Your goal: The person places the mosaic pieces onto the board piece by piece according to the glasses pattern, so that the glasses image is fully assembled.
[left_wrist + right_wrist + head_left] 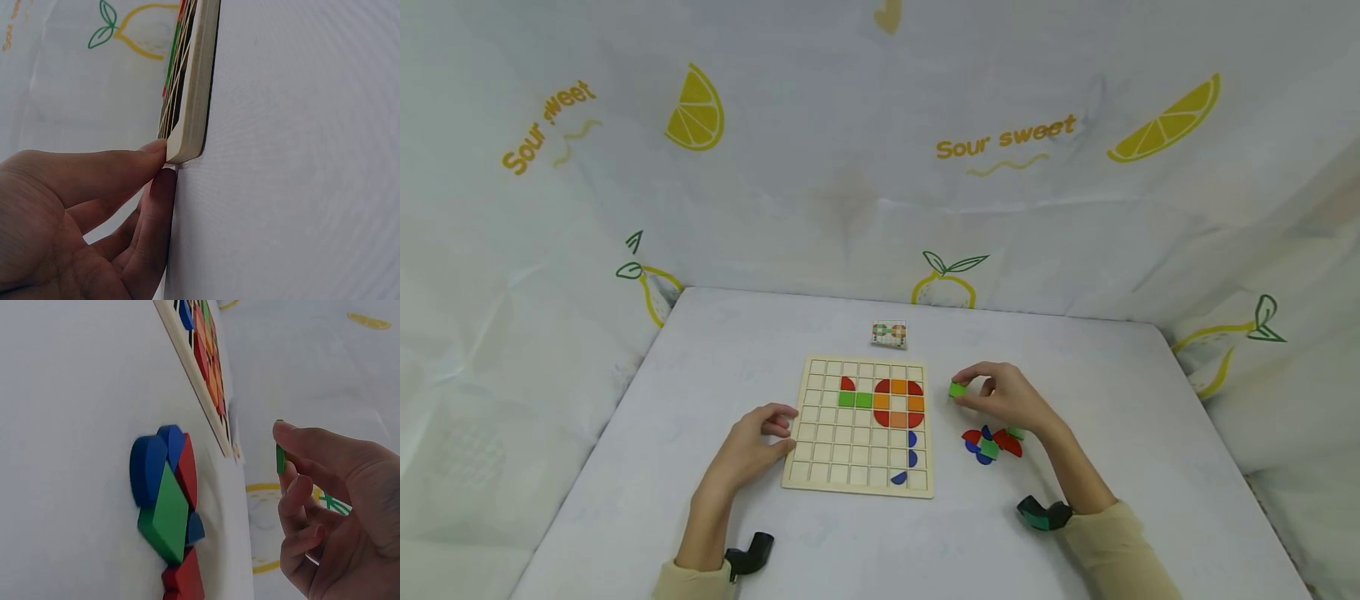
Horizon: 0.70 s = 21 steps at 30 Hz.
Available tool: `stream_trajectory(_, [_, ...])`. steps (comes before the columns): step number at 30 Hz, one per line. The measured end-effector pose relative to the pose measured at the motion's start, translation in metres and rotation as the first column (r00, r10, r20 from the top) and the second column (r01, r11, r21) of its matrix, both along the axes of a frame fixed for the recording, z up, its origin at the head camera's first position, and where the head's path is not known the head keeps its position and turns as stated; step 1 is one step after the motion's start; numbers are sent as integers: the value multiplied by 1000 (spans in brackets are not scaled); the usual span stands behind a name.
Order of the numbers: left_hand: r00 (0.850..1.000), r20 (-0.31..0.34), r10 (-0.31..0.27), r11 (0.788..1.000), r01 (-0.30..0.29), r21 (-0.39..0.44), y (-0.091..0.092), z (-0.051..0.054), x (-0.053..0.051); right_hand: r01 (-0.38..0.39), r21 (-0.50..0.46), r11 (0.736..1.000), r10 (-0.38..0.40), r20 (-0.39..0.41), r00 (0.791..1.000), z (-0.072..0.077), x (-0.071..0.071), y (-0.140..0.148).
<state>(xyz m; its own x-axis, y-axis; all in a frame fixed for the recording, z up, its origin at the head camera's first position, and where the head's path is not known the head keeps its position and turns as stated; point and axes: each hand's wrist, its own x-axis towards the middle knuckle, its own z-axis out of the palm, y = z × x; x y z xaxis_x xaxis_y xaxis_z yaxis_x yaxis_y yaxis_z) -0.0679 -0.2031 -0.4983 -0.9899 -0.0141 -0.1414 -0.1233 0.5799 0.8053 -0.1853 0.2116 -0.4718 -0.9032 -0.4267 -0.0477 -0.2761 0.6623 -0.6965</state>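
Observation:
My right hand (1007, 396) pinches a green square tile (957, 389) between thumb and fingertips, above the table right of the board. In the right wrist view the tile (280, 457) shows edge-on. My left hand (748, 446) touches the left edge of the wooden grid board (831, 454) with thumb and fingertips. In the left wrist view the thumb rests at the board's edge (187, 137). On the board lie green squares (855, 400), a ring of red and orange tiles (898, 387), a lone red quarter-circle (847, 383) and blue half-circles (912, 458).
Beside the board at right lies a loose pile of red, blue and green pieces (988, 450), below my right hand. A small pattern card (889, 333) stands behind the board. White cloth with lemon prints (943, 287) hangs behind and around the table.

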Motion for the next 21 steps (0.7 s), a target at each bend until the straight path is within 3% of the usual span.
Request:
stream_trajectory(12, [1000,2,-2,1000,2,-3,0,0,-1,-96,-91,991,100,32,995,0,-16,-56])
stream_trajectory(21, [1000,7,11,1000,-11,-4,1,0,-1,-218,-124,968,224,40,974,3,-27,-108])
